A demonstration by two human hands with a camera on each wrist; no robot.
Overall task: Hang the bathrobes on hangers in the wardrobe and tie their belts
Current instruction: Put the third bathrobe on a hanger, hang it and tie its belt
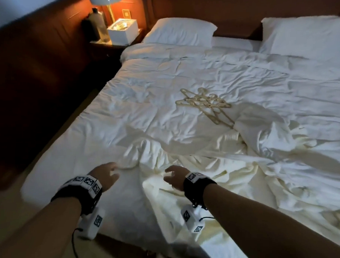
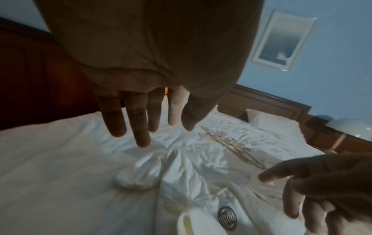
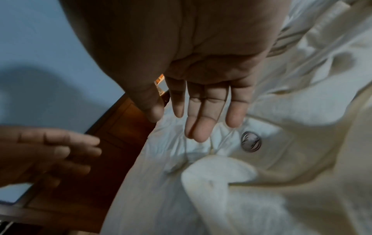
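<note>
Left hand point(image 1: 106, 174), right hand point(image 1: 173, 177): fingers spread, empty, poised over crumpled bathrobe point(image 1: 215, 185) near bed edge, likely to gather it. Hangers point(image 1: 205, 104): piled farther, mid-bed, awaiting use.

Left wrist view: both hands open above a crumpled bathrobe on the bed.

Left hand point(image 2: 141, 89) fingers point(image 2: 138, 127) straight, spread, holding nothing, above the bathrobe point(image 2: 181, 174). Right hand point(image 2: 322, 187) enters lower right, fingers loosely extended, empty. Bathrobe shows a round emblem point(image 2: 227, 217). Pile of hangers point(image 2: 231, 146) lies further up the bed point(image 2: 50, 159), apart from the robe. Pillow point(image 2: 267, 120) by the headboard; framed picture point(image 2: 283, 39) on blue wall.
</note>
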